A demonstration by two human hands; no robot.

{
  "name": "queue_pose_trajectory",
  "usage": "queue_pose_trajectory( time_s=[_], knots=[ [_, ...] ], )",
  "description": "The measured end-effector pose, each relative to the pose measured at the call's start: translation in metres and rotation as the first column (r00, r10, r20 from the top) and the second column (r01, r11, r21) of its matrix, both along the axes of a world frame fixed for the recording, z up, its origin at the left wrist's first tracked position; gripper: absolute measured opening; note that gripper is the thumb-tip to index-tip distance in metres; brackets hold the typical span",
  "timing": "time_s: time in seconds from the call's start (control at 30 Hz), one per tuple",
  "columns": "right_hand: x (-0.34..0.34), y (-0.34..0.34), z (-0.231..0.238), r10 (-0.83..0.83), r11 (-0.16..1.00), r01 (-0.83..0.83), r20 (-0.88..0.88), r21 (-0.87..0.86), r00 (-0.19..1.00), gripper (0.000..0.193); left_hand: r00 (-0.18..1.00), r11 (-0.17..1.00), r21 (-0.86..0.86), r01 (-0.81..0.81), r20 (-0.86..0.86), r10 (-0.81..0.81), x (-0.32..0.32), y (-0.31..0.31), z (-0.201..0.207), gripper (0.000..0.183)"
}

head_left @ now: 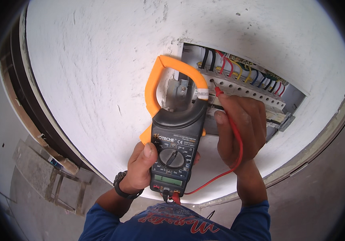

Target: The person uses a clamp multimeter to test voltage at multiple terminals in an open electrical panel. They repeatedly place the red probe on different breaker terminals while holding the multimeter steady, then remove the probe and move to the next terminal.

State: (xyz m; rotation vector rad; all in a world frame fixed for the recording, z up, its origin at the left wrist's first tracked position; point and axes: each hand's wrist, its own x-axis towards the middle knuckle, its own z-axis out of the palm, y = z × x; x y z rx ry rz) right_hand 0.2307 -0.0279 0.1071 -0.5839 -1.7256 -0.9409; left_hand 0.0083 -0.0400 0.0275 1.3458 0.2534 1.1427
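Observation:
My left hand is closed around the lower body of a clamp multimeter, thumb along its left side. The meter is black with an orange jaw, a round dial and a small green display facing me. Between the fingers of my right hand is a red test probe. Its tip points at a screw hole near the left end of a row of white circuit breakers; whether it touches metal I cannot tell. A red lead loops from the probe down to the meter's socket.
The breakers sit in a recessed panel box in a rough white wall. Black, red, yellow and blue wires enter them from above. A wooden frame stands on the floor at the lower left, beside a dark door frame.

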Motion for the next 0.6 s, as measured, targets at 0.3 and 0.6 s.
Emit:
queue_pose_trajectory(
  time_s=[0.3, 0.6],
  knots=[
    [0.025, -0.050, -0.042, -0.037, 0.997, 0.029, -0.098, -0.077, 0.994, 0.029, 0.999, 1.000, -0.009, -0.011, 0.034, 0.011, 0.001, 0.001, -0.006, 0.100],
    [0.028, -0.047, -0.114, 0.062, 0.984, -0.121, -0.378, -0.133, 0.924, 0.026, 0.996, 0.998, -0.018, -0.055, 0.063, 0.056, 0.005, -0.003, -0.011, 0.101]
  ],
)
